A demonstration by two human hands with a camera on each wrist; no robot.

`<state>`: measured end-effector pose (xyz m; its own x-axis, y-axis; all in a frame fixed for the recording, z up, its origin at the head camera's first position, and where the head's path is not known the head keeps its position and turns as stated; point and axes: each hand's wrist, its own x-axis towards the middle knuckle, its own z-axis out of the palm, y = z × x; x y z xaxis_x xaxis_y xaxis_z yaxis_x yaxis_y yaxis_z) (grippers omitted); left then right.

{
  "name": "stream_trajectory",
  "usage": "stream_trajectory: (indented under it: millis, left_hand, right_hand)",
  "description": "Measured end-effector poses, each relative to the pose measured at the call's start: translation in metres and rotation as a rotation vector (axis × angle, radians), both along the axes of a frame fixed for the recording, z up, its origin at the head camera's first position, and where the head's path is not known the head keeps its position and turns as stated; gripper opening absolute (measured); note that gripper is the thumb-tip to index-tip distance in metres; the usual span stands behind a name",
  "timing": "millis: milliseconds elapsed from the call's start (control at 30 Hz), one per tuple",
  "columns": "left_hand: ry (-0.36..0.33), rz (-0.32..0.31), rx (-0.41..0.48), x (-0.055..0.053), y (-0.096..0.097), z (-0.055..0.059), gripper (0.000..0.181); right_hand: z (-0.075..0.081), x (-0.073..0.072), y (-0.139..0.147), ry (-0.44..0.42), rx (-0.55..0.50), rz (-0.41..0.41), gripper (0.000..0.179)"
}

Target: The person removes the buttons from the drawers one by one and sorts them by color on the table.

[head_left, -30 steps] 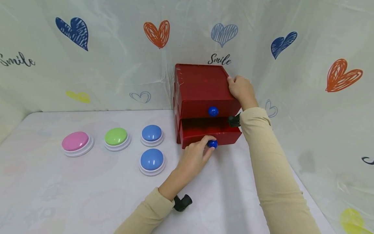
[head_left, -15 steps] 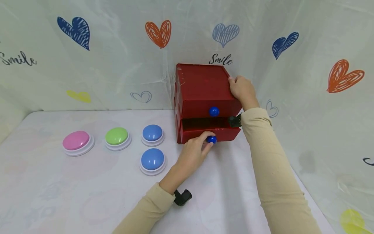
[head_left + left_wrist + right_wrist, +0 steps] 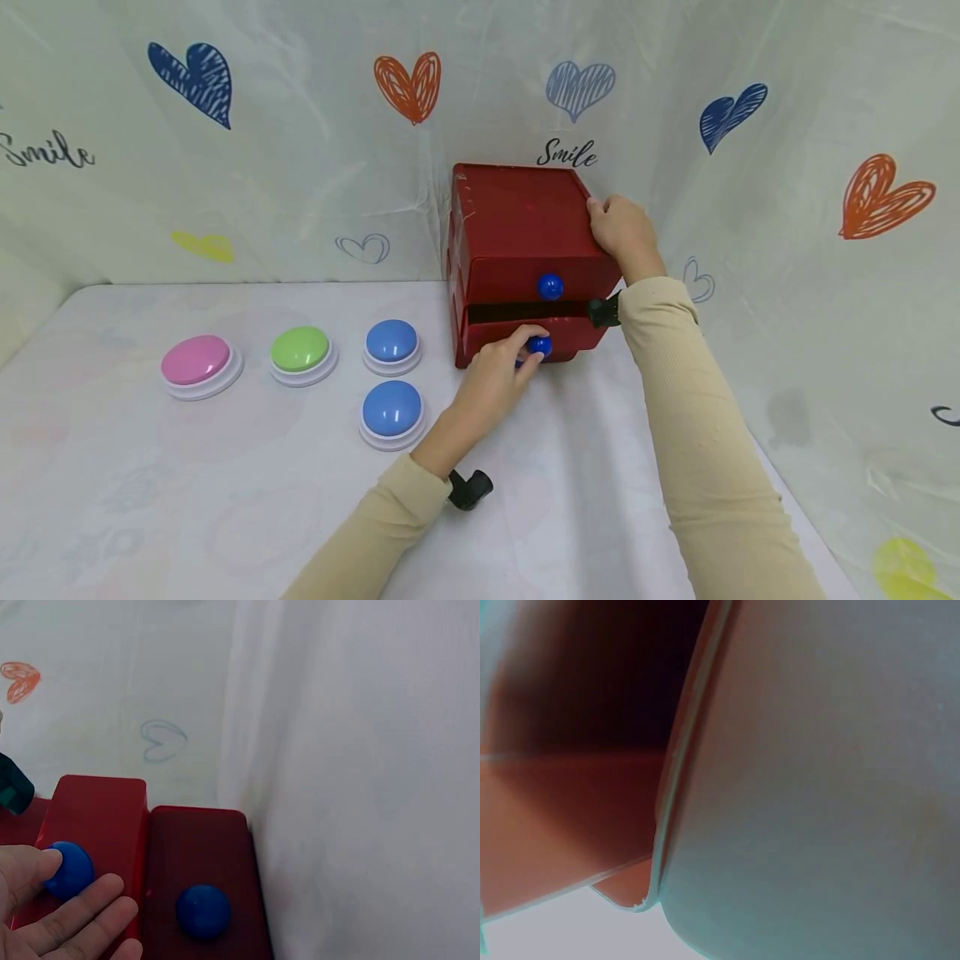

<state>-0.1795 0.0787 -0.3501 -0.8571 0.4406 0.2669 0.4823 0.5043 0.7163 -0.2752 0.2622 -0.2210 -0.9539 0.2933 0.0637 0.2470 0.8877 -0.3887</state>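
Note:
A red drawer cabinet (image 3: pixel 517 217) stands at the back of the table. My left hand (image 3: pixel 491 383) pinches the round blue knob (image 3: pixel 540 345) of its middle drawer (image 3: pixel 581 332), which sticks partway out with a dark gap above its front. The left wrist view has thumb and forefinger at this knob, the other fingers spread beside it. There, a lower drawer with its own blue knob (image 3: pixel 203 911) sits further back. The top drawer, with another blue knob (image 3: pixel 550 287), is closed. My right hand (image 3: pixel 626 233) grips the cabinet's upper right edge, fingers partly hidden behind the side.
Left of the cabinet stand a pink button (image 3: pixel 197 362), a green button (image 3: pixel 300 350) and two blue buttons (image 3: pixel 390 408) on white bases. A white curtain (image 3: pixel 300 167) printed with hearts hangs behind. Through the right wrist view runs the cabinet's side (image 3: pixel 817 787).
The middle drawer has slid back toward the cabinet, narrowing the gap, with my left hand moving along on its knob. My right hand keeps its place on the cabinet's edge.

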Motion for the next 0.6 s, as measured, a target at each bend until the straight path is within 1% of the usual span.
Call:
stream_trajectory:
  millis: [333, 600]
  left_hand:
    - [0.001, -0.002, -0.009, -0.009, -0.001, 0.002, 0.032]
    - [-0.017, -0.012, -0.003, -0.014, -0.001, 0.004, 0.034]
  right_hand:
    - [0.000, 0.000, 0.000, 0.005, -0.006, 0.002, 0.049]
    - [0.002, 0.002, -0.001, 0.004, -0.003, 0.006, 0.048]
